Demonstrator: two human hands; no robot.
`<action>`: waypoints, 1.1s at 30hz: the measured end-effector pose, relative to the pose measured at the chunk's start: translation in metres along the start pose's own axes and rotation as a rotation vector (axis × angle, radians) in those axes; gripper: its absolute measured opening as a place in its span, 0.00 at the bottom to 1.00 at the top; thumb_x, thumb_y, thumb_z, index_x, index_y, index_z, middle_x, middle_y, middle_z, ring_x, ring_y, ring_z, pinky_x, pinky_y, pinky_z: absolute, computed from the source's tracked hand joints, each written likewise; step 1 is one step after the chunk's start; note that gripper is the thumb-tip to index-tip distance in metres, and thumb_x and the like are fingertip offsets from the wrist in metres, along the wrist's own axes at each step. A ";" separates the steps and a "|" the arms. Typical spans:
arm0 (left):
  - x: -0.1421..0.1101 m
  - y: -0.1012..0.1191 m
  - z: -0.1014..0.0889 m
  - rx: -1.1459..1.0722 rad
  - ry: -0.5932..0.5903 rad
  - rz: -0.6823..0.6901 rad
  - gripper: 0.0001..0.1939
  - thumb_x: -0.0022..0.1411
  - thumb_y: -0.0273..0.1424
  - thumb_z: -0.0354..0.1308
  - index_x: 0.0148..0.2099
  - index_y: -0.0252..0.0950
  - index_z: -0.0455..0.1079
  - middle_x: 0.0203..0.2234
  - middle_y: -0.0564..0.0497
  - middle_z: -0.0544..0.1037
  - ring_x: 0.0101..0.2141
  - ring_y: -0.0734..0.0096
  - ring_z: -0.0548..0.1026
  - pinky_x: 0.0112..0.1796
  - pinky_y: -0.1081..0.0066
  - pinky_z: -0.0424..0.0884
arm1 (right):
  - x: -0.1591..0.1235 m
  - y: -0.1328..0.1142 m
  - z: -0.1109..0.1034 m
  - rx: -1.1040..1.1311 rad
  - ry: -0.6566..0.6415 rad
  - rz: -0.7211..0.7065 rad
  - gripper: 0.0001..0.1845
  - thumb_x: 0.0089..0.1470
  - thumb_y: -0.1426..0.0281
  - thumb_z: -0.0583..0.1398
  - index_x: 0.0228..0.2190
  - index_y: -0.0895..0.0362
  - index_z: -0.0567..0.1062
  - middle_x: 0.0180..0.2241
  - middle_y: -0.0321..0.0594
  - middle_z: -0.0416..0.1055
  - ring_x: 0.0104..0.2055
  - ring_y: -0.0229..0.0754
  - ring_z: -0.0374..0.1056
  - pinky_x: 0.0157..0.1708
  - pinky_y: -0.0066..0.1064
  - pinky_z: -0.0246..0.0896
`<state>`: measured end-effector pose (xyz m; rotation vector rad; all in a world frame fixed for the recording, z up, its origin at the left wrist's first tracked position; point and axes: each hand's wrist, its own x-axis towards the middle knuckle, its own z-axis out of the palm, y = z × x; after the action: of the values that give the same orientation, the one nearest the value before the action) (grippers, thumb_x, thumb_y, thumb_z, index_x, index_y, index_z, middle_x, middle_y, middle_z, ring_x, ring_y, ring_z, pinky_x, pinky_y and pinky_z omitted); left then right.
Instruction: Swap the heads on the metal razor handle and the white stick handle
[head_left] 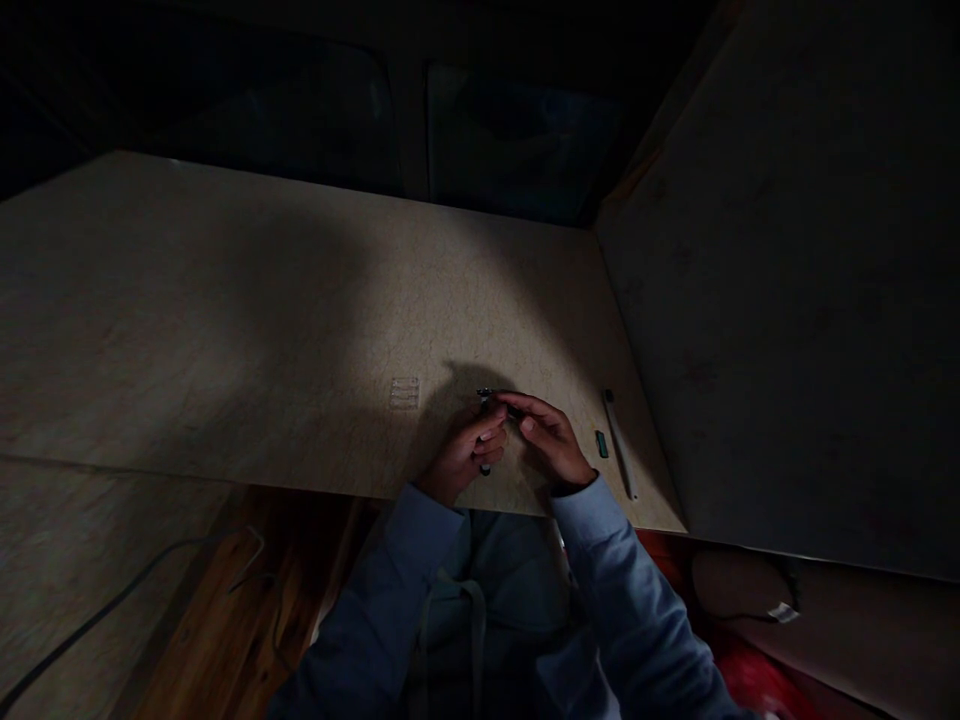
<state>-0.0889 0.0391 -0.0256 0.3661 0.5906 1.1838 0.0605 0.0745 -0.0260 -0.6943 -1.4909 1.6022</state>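
My left hand (pixel 474 447) is closed around the dark handle of what looks like a small razor (pixel 485 470). Its shiny head pokes out above my fingers and the handle's lower end below them. Beside it, my right hand (pixel 551 435) is bent inward, its fingertips close to the razor's head. Something dark shows between my right thumb and fingers, too small to name. A clear plastic case (pixel 405 393) with ridges lies on the table to the left of my hands.
On the table (pixel 300 420), right of my hands, lie a small green object (pixel 601 444) and a slim whitish stick with a dark tip (pixel 622 450), like a toothbrush. A wall (pixel 787 300) borders the right edge. A cable (pixel 120 595) runs at lower left.
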 end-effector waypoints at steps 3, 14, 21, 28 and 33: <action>0.000 0.000 0.000 0.016 0.002 0.000 0.19 0.49 0.36 0.71 0.31 0.35 0.63 0.14 0.65 0.56 0.12 0.88 0.47 0.13 0.83 0.44 | -0.001 0.000 -0.001 0.028 0.002 0.016 0.20 0.54 0.57 0.65 0.48 0.48 0.79 0.53 0.41 0.75 0.57 0.50 0.68 0.61 0.46 0.56; -0.001 0.002 -0.001 -0.073 -0.049 -0.053 0.17 0.55 0.43 0.66 0.34 0.34 0.67 0.15 0.61 0.59 0.13 0.85 0.50 0.14 0.81 0.48 | 0.001 -0.002 0.000 0.222 0.129 0.010 0.21 0.43 0.61 0.72 0.41 0.49 0.81 0.44 0.39 0.78 0.50 0.48 0.71 0.57 0.44 0.59; 0.000 0.004 -0.002 -0.115 -0.087 -0.139 0.23 0.70 0.42 0.44 0.34 0.30 0.71 0.16 0.55 0.60 0.15 0.78 0.57 0.16 0.77 0.56 | 0.002 0.000 -0.001 0.211 0.215 0.033 0.23 0.40 0.62 0.73 0.41 0.49 0.80 0.34 0.36 0.75 0.37 0.43 0.69 0.44 0.38 0.65; -0.003 0.000 -0.005 -0.039 -0.091 -0.168 0.19 0.69 0.38 0.48 0.31 0.31 0.70 0.17 0.56 0.58 0.16 0.79 0.57 0.19 0.77 0.58 | 0.001 0.000 0.002 0.162 0.182 0.049 0.23 0.41 0.62 0.73 0.41 0.51 0.80 0.28 0.34 0.71 0.31 0.39 0.67 0.35 0.34 0.63; -0.004 0.000 -0.005 0.025 -0.128 -0.104 0.18 0.64 0.42 0.57 0.30 0.31 0.69 0.17 0.56 0.59 0.17 0.80 0.58 0.20 0.77 0.58 | 0.001 -0.001 0.003 0.181 0.161 0.052 0.23 0.42 0.61 0.72 0.42 0.52 0.79 0.28 0.34 0.73 0.30 0.39 0.68 0.35 0.33 0.63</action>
<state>-0.0925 0.0348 -0.0287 0.4243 0.5076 1.0456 0.0576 0.0737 -0.0243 -0.7448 -1.2055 1.6552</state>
